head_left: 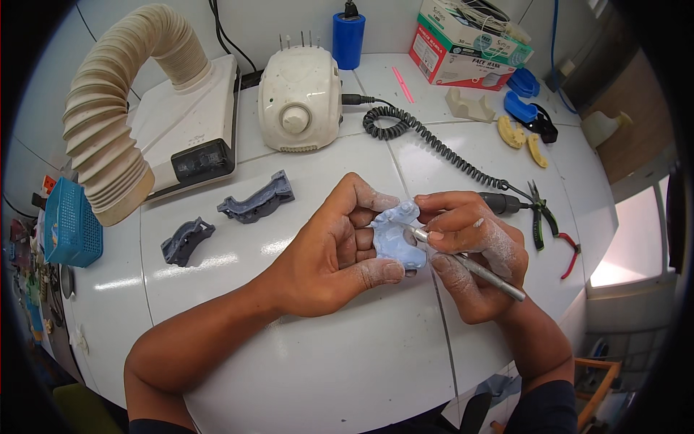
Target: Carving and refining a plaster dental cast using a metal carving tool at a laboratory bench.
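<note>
A pale blue dental cast [394, 237], arch-shaped, is held over the table by my left hand [336, 249], its thumb on the near edge and fingers curled behind. Fine white dust coats the fingertips of both hands. My right hand [473, 253] grips a slim silver metal hand tool [491, 277] like a pen. The tool's front end meets the cast's inner curve; its exact tip is too small to make out. Some right fingertips also rest near the cast's far edge. Left of my hands lie two dark grey dental arch pieces, a larger [256, 197] and a smaller [188, 241].
A ribbed suction hose [105, 130] arches from a white box unit at left. A cream control box [300, 101] feeds a coiled cord to a black handpiece [504, 203]. Pliers [538, 217], yellow casts [510, 133] and mask boxes [463, 61] sit right; a blue basket [74, 224] left.
</note>
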The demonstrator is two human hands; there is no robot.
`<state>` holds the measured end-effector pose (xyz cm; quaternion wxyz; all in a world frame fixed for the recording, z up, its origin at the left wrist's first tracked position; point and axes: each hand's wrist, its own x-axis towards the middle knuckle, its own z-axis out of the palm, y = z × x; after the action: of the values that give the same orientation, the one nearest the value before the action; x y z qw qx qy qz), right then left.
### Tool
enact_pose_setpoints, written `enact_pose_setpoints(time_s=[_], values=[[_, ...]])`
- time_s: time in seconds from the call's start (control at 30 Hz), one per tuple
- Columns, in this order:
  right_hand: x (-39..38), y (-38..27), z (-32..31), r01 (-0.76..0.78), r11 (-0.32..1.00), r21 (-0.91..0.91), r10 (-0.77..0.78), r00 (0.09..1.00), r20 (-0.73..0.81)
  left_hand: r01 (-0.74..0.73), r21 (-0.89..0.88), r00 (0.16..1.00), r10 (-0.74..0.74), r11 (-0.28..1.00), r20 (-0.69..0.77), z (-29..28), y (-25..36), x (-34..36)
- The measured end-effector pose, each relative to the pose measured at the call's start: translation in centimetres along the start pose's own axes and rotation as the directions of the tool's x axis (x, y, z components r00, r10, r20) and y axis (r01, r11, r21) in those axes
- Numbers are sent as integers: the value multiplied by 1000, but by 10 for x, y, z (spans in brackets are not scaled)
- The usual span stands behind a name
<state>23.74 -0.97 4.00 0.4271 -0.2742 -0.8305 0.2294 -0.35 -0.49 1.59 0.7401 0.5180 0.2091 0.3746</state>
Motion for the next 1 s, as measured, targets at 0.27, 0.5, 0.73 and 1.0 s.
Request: enact_pose_setpoints(time_s=[0.27,0.5,0.73,1.0], values=[[-3,2,3,-30,998,54,33,999,-40,-21,-29,1000,21,999,-1,0,-2,-1],[-1,0,1,-1,1000,14,1,1000,-12,17,-24,1000,-17,1000,-12,3,2,-1],[-1,1,0,1,1000,16,-1,1000,4,-17,-34,1000,18,999,9,0,-4,0],[0,0,1,-3,1000,14,3,1000,12,-34,-25,999,35,999,13,0,-5,-1]])
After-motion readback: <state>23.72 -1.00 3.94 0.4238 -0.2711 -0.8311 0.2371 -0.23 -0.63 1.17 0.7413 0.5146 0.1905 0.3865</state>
